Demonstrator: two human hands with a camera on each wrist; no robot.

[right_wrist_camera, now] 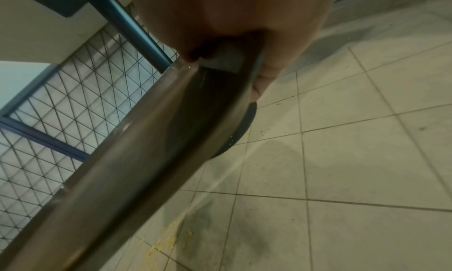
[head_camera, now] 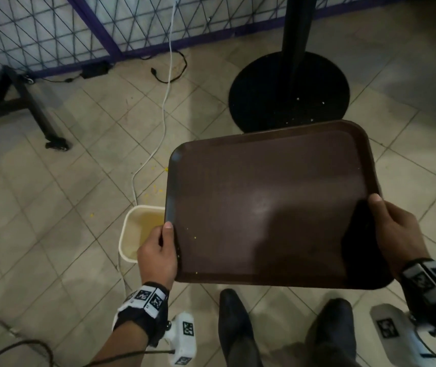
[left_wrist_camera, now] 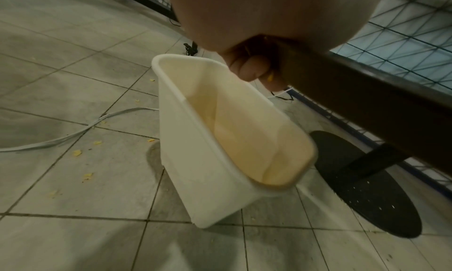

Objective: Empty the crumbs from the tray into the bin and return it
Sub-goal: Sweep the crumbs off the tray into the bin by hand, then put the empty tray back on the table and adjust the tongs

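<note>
I hold a dark brown tray (head_camera: 264,202) above the floor, its face towards me, with a few tiny yellow crumbs (head_camera: 195,237) near its left edge. My left hand (head_camera: 158,250) grips the tray's left rim (left_wrist_camera: 342,85), thumb on top. My right hand (head_camera: 394,231) grips the right rim (right_wrist_camera: 137,159) the same way. A cream plastic bin (head_camera: 134,234) stands on the floor under the tray's lower left corner. In the left wrist view the bin (left_wrist_camera: 220,143) shows pale yellow walls inside; its bottom is blurred.
A black round table base (head_camera: 288,94) and its post stand just beyond the tray. A white cable (head_camera: 163,107) runs across the tiles to the bin. Yellow crumbs (left_wrist_camera: 77,152) lie scattered on the floor. A wire-mesh partition (head_camera: 52,30) lines the back. My shoes (head_camera: 238,327) are below.
</note>
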